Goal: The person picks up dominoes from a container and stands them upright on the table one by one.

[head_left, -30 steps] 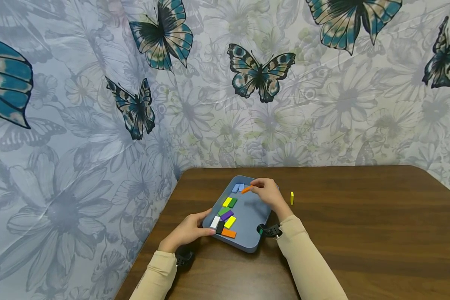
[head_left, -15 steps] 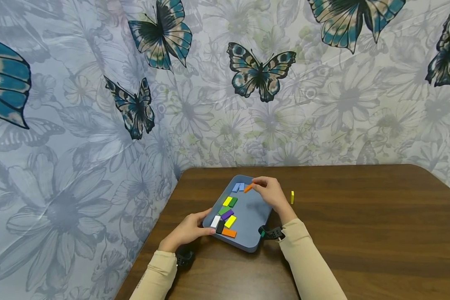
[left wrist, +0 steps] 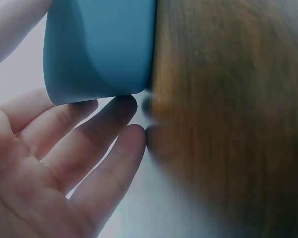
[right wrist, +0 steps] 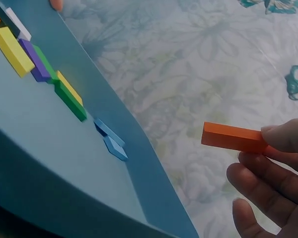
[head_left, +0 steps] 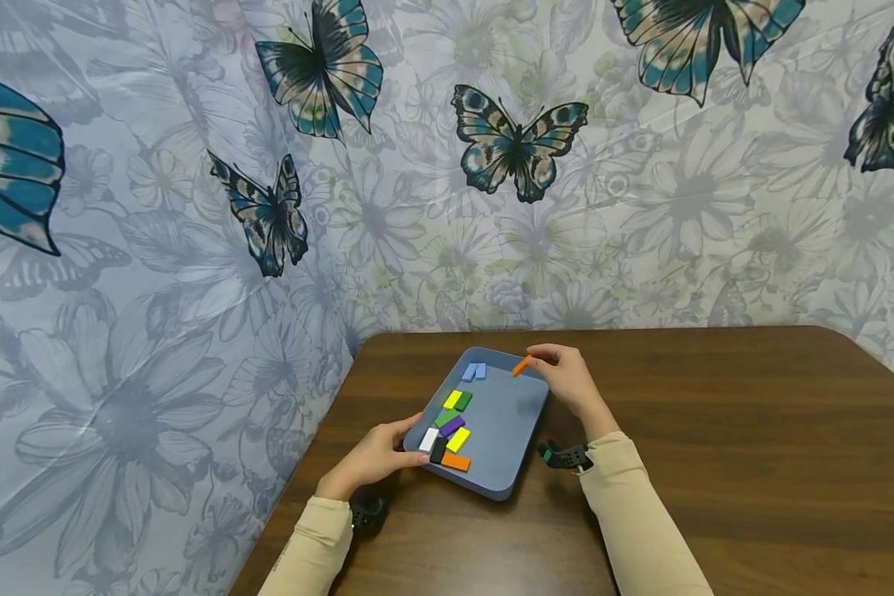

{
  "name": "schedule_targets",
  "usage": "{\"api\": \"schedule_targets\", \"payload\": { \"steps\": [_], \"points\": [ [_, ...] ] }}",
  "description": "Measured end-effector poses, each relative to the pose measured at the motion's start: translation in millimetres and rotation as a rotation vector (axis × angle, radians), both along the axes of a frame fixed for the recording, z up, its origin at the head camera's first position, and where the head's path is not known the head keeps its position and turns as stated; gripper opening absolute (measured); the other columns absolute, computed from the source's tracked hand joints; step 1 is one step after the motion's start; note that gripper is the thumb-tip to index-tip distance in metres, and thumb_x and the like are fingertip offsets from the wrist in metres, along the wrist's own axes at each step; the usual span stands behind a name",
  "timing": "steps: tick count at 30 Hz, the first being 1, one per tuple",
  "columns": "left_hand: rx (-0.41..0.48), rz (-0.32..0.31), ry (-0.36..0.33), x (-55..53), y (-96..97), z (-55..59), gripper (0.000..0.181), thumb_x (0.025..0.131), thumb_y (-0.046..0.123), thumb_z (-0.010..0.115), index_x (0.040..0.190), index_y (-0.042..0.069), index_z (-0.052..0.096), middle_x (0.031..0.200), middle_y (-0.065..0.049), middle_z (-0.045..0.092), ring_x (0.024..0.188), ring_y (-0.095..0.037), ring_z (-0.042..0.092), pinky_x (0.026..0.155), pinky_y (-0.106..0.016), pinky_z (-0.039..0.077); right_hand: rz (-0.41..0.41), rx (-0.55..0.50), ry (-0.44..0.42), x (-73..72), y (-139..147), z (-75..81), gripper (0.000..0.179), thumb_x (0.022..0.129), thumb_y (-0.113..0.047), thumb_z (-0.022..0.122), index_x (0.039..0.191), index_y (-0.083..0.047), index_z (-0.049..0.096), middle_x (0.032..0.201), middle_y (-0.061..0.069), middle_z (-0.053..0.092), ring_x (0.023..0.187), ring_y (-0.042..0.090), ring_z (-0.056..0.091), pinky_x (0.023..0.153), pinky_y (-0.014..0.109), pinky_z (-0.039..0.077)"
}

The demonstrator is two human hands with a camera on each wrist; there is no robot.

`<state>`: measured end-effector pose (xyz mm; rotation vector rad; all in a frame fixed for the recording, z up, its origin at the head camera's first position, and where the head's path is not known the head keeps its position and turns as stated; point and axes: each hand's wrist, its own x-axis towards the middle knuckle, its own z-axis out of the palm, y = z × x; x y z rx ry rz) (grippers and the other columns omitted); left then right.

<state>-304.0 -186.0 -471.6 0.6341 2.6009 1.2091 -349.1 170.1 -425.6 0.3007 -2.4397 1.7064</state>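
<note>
In the head view a grey-blue tray [head_left: 501, 451] stands on the table. My left hand [head_left: 372, 457] grips its left side, thumb over the rim by the blocks; the left wrist view shows my left fingers [left wrist: 107, 178] against the tray's outer wall [left wrist: 104, 49]. My right hand [head_left: 569, 382] pinches an orange block [head_left: 521, 367] above the far right corner. Seen from the right wrist, the orange block [right wrist: 233, 136] sticks out between thumb and fingertips. Along the tray's left side lie two light blue blocks [head_left: 480, 372], a purple block [head_left: 453, 426], a white block [head_left: 428, 440] and several others.
The brown wooden table [head_left: 715, 430] stretches away to the right of the tray. Behind it and to the left hangs floral fabric [head_left: 417, 248] with printed butterflies. A dark band with a small device [head_left: 564, 456] sits on my right wrist.
My right hand has moved right with the orange block, from near the light blue blocks to the far right corner. A yellow block on the table is now out of sight. My left hand stays put.
</note>
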Motion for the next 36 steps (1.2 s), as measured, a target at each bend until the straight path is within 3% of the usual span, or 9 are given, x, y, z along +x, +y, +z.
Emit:
{"api": "schedule_targets", "payload": {
  "steps": [13,20,27,32,36],
  "points": [
    [-0.008,-0.006,-0.002,-2.3,0.4,-2.0,0.083,0.09,0.034,0.076,0.154,0.001,0.035,0.152,-0.021,0.046,0.13,-0.026,0.053,0.107,-0.05,0.045,-0.053,-0.016,-0.034,4.9,39.1,4.6,0.036,0.102,-0.018,0.06,0.132,0.002,0.061,0.131,0.022,0.061,0.117,0.033,0.057,0.089,0.029,0.051],
    [-0.003,-0.016,0.008,-0.7,-0.8,-1.8,0.083,0.09,0.034,0.076,0.154,0.002,0.036,0.154,-0.02,0.045,0.134,-0.028,0.05,0.109,-0.051,0.044,-0.089,-0.018,-0.013,8.6,55.9,7.0,0.037,0.102,-0.022,0.059,0.132,0.002,0.062,0.13,0.022,0.062,0.117,0.027,0.057,0.087,0.018,0.049],
    [-0.007,-0.008,0.013,1.9,0.4,-1.0,0.082,0.09,0.033,0.076,0.154,0.001,0.037,0.155,-0.02,0.043,0.139,-0.032,0.046,0.111,-0.053,0.041,-0.107,-0.021,-0.025,10.0,75.2,5.6,0.042,0.103,-0.024,0.058,0.135,0.002,0.06,0.133,0.022,0.06,0.121,0.026,0.053,0.09,0.019,0.046],
    [-0.013,0.005,0.007,2.4,2.6,1.2,0.082,0.09,0.034,0.076,0.154,0.001,0.037,0.154,-0.021,0.044,0.138,-0.032,0.047,0.11,-0.053,0.041,-0.128,0.01,-0.01,11.6,88.9,4.4,0.042,0.102,-0.024,0.06,0.135,0.002,0.06,0.128,0.019,0.062,0.107,0.01,0.054,0.09,0.026,0.048],
    [-0.031,0.009,0.01,2.9,4.4,3.6,0.083,0.09,0.035,0.076,0.154,0.002,0.036,0.15,-0.021,0.049,0.126,-0.027,0.056,0.105,-0.05,0.047,-0.157,0.076,0.025,10.0,96.6,2.2,0.038,0.1,-0.021,0.063,0.13,0.002,0.063,0.119,0.016,0.067,0.093,0.0,0.056,0.084,0.027,0.051]
  ]
}}
